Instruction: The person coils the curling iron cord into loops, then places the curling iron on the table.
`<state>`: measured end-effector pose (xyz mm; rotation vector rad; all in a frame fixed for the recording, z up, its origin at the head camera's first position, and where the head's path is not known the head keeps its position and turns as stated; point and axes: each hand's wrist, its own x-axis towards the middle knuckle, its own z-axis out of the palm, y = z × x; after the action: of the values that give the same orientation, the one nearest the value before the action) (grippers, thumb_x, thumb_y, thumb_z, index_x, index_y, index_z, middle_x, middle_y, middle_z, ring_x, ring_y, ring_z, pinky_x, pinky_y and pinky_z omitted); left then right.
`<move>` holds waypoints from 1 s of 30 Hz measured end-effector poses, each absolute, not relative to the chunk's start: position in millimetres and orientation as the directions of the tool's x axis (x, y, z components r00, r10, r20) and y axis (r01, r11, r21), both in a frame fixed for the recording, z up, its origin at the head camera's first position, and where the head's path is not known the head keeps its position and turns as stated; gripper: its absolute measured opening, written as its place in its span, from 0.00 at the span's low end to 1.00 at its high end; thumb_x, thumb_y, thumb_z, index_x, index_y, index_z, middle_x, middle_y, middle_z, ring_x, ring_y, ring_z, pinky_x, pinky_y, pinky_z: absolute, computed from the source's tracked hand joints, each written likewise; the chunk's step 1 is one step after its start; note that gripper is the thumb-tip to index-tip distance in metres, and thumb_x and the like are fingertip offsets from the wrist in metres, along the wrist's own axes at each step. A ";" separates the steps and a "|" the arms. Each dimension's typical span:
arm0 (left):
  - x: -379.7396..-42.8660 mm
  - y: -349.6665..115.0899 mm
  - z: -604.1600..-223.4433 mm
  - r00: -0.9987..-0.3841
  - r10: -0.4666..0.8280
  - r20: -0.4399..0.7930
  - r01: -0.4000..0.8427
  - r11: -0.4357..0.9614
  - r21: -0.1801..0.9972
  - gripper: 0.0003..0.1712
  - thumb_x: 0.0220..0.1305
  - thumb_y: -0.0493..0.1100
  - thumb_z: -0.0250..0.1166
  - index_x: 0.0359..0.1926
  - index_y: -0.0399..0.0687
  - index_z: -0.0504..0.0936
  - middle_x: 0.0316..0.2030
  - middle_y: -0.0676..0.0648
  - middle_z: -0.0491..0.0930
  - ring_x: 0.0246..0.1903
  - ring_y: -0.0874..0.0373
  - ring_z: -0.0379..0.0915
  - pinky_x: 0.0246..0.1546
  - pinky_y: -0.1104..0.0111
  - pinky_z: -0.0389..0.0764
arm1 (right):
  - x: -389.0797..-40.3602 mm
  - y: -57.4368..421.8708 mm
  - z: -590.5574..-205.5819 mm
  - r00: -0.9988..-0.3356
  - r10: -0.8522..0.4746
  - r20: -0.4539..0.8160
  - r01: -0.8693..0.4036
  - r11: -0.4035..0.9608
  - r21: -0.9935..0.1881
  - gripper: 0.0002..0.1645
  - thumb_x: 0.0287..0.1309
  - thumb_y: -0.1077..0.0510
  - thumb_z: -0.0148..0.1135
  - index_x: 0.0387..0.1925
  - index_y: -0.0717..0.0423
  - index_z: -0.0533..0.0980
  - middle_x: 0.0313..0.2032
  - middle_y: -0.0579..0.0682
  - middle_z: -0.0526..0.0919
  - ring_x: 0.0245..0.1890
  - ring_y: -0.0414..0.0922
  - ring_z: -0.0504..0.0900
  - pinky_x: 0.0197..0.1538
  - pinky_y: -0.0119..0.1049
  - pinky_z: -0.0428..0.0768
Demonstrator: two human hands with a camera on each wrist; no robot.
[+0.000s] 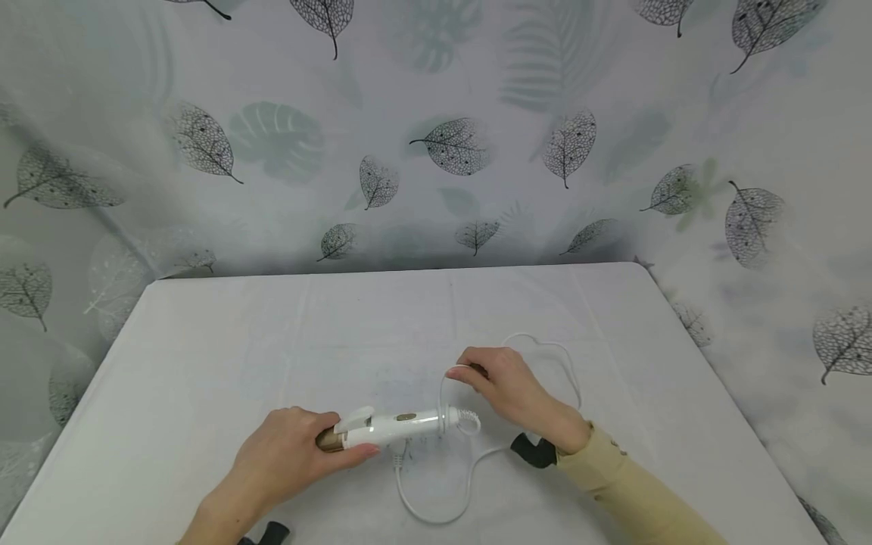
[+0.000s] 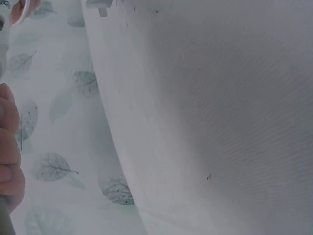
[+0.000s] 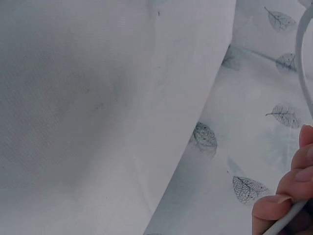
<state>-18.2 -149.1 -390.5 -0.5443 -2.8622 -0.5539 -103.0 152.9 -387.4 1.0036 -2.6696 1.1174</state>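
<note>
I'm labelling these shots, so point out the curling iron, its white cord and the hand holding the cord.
curling iron (image 1: 402, 425), head view, white handle body.
white cord (image 1: 436, 519), head view, bottom of the near loop.
right hand (image 1: 514, 393), head view, back of the hand.

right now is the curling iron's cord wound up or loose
Loose: the white cord lies in open loops on the table; the right hand pinches one stretch, the left hand holds the curling iron.

Beige buttoned sleeve (image 1: 633, 488); black wrist straps (image 1: 534, 450)
</note>
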 end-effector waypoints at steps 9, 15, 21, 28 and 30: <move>-18.8 -147.1 -390.2 -0.921 0.304 0.242 0.371 0.873 0.316 0.34 0.43 0.77 0.61 0.12 0.61 0.55 0.12 0.65 0.43 0.14 0.73 0.42 0.14 0.77 0.48 | -96.1 147.2 -381.3 -0.745 -0.552 0.375 -0.646 0.455 -0.613 0.10 0.60 0.53 0.60 0.23 0.48 0.76 0.16 0.35 0.61 0.17 0.30 0.59 0.22 0.24 0.60; -20.2 -143.8 -388.9 -0.937 0.291 0.193 0.339 0.890 0.303 0.34 0.43 0.80 0.58 0.11 0.61 0.58 0.10 0.64 0.47 0.12 0.71 0.46 0.14 0.76 0.50 | -94.5 142.8 -382.9 -0.715 -0.562 0.417 -0.680 0.419 -0.602 0.08 0.59 0.55 0.61 0.24 0.49 0.76 0.17 0.36 0.64 0.17 0.30 0.60 0.22 0.23 0.62; -20.3 -141.7 -389.0 -0.955 0.266 0.129 0.293 0.905 0.309 0.34 0.42 0.81 0.55 0.11 0.62 0.60 0.10 0.63 0.50 0.12 0.70 0.48 0.14 0.75 0.51 | -91.7 138.1 -383.9 -0.696 -0.565 0.444 -0.699 0.390 -0.600 0.06 0.58 0.57 0.62 0.26 0.51 0.78 0.18 0.37 0.68 0.18 0.30 0.62 0.23 0.22 0.63; -21.9 -141.0 -387.5 -0.973 0.227 0.046 0.230 0.919 0.321 0.33 0.41 0.83 0.54 0.11 0.62 0.65 0.10 0.61 0.53 0.12 0.69 0.50 0.14 0.74 0.51 | -87.3 133.2 -381.0 -0.691 -0.547 0.473 -0.708 0.384 -0.592 0.05 0.57 0.56 0.63 0.27 0.51 0.79 0.20 0.37 0.71 0.19 0.29 0.65 0.23 0.21 0.64; -22.6 -141.1 -385.8 -0.979 0.202 -0.004 0.190 0.923 0.334 0.33 0.41 0.83 0.54 0.12 0.61 0.67 0.10 0.60 0.54 0.12 0.68 0.51 0.14 0.73 0.52 | -86.0 132.9 -379.9 -0.692 -0.536 0.483 -0.711 0.390 -0.585 0.05 0.57 0.56 0.63 0.27 0.51 0.79 0.20 0.36 0.71 0.19 0.29 0.65 0.23 0.20 0.64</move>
<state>-22.6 -141.1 -385.8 -0.3180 -3.1180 -0.5359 -86.0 132.9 -379.9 1.1090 -2.4322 1.1868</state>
